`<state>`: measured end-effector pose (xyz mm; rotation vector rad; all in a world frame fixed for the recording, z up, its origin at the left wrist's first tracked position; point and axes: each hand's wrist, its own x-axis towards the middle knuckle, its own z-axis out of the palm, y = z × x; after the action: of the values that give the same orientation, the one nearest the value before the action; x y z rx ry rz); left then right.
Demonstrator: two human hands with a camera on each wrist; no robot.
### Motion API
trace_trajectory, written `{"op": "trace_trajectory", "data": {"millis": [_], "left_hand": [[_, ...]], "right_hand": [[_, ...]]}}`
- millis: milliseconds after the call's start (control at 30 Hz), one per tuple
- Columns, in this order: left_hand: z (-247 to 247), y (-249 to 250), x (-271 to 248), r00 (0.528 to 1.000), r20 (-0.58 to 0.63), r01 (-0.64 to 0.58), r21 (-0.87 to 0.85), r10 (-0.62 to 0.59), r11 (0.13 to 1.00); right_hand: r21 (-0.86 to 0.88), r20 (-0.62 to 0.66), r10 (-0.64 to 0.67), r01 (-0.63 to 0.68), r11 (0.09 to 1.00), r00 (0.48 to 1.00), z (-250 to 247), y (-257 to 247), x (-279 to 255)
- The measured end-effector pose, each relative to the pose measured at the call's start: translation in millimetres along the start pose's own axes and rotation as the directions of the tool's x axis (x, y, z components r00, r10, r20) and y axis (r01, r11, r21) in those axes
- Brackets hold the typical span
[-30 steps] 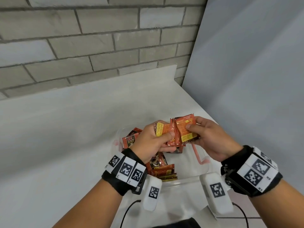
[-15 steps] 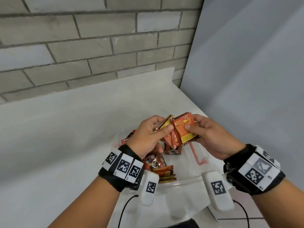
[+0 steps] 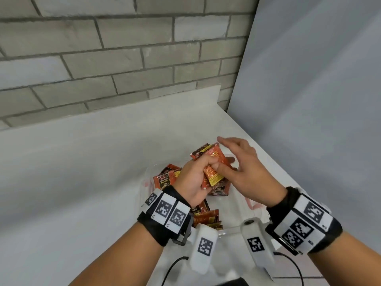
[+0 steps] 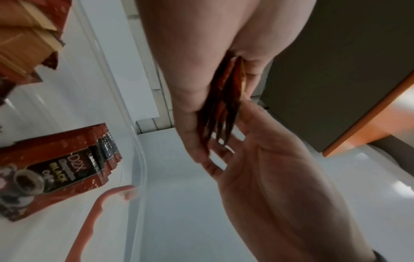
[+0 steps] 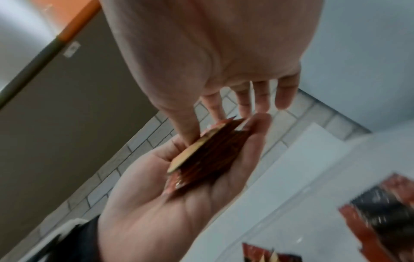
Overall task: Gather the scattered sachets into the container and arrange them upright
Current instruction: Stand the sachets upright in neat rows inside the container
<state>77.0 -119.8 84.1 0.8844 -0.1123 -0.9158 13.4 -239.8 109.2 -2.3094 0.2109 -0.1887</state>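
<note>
Between left hand [image 3: 194,178] fingers [image 3: 208,161], clenched sachets [image 3: 214,162] stand edgewise; right hand [image 3: 247,172] fingers spread loose.

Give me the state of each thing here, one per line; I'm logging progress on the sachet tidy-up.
Left hand: grips a bundle of sachets.
Bundle of sachets: stacked face to face, held above the container.
Right hand: fingers straight, thumb touching the bundle, no grip.
Container: clear, open-topped, on the table.
Sachets in the container: some leaning at the far wall, others lying flat near the front.
</note>
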Motion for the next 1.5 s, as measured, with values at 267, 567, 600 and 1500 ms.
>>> {"op": "trace_trajectory", "data": {"millis": [267, 567, 600, 1500], "left_hand": [[2, 1, -3, 0.996, 0.076, 0.058, -0.032, -0.055, 0.998], [-11, -1, 4, 0.996, 0.080, 0.037, -0.026, -0.034, 0.999], [-12, -1, 3, 0.996, 0.086, 0.039, -0.032, -0.036, 0.999], [-33, -1, 3, 0.998, -0.043, -0.044, -0.012, 0.043, 0.999]], "right_hand": [[-0.378, 0.285, -0.381, 0.468, 0.799, 0.880, 3, 1, -2], [-0.336, 0.224, -0.397, 0.452, 0.826, 0.890, 8, 8, 8], [-0.334, 0.225, -0.384, 0.441, 0.833, 0.896, 8, 9, 8], [-0.019, 0.127, -0.243, 0.247, 0.969, 0.962, -8, 27, -5]]}}
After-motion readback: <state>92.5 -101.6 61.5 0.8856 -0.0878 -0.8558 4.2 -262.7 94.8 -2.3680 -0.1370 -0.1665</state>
